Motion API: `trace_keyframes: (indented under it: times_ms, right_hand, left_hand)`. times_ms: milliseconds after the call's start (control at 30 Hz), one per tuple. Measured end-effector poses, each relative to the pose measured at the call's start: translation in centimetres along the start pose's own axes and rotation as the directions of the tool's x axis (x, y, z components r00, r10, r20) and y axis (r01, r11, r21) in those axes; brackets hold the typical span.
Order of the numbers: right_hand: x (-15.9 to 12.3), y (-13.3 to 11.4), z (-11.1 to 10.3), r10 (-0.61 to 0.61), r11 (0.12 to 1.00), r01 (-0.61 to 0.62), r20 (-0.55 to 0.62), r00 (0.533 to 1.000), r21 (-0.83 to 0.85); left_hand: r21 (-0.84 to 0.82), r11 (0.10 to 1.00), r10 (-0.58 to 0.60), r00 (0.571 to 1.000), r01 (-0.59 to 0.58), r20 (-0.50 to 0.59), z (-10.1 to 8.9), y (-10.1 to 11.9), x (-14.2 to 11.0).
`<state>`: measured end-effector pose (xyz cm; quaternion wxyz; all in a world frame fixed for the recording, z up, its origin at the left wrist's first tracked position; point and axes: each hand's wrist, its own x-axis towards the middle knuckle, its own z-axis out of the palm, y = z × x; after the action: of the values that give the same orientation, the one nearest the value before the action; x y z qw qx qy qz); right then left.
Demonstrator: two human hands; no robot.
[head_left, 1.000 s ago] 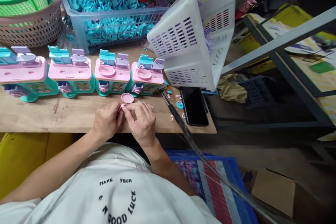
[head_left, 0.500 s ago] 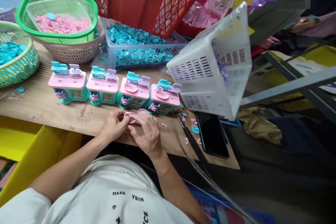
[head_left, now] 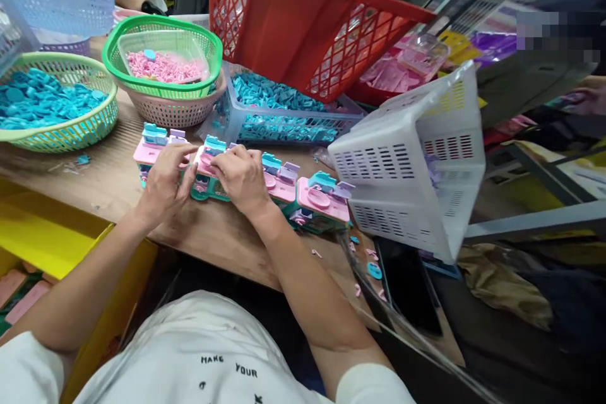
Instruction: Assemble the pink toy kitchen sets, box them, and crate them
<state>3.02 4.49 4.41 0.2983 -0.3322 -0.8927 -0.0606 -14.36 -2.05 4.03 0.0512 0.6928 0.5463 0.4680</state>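
Several small toy kitchen units stand in a row on the table, with pink tops, teal bases, and blue and purple parts. My right hand (head_left: 243, 180) is closed over the second toy from the left (head_left: 218, 190), its fingertips pinching a small round pink dish (head_left: 207, 161) at the top. At that toy's left side is my left hand (head_left: 165, 184), thumb and fingers apart, partly covering the first toy (head_left: 146, 153). On the rightmost toy (head_left: 326, 199) lies a pink oval dish (head_left: 319, 197). The third toy (head_left: 284, 184) is partly hidden behind my right hand.
Behind the row are a clear bin of blue parts (head_left: 288, 127), a green basket (head_left: 163, 83) and a tilted red crate (head_left: 279, 31). A white basket (head_left: 379, 161) leans at the right, near a phone (head_left: 409, 284). A yellow-green basket (head_left: 57, 139) holds blue pieces.
Both hands have moved from the table's front edge, where they held pink dishes, up and left to the second toy. The view has shifted, showing more at the back left.
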Motion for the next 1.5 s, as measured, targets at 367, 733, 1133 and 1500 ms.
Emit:
trace_keyframes:
  times_ms: [367,733,1133,1500]
  right_hand:
    - [0.4,1.1,-0.3,-0.096,0.995,0.098,0.054,0.994,-0.022]
    - [0.2,-0.1,-0.3,-0.013,0.999,0.017,0.096,0.995,-0.044]
    - [1.2,0.6,-0.9,-0.185,0.979,0.194,0.134,0.974,-0.054]
    - [0.7,1.3,-0.6,-0.150,0.979,0.158,0.071,0.986,-0.129]
  left_hand:
    - [0.163,0.970,0.156,0.975,-0.182,0.158,0.0,-0.9,0.2]
    - [0.313,0.910,0.174,0.937,-0.271,0.304,0.8,-0.5,1.5]
    - [0.316,0.942,-0.025,0.911,-0.116,0.411,0.7,0.4,2.5]
    - [0.091,0.995,0.008,0.967,-0.032,0.253,1.6,-1.9,1.8]
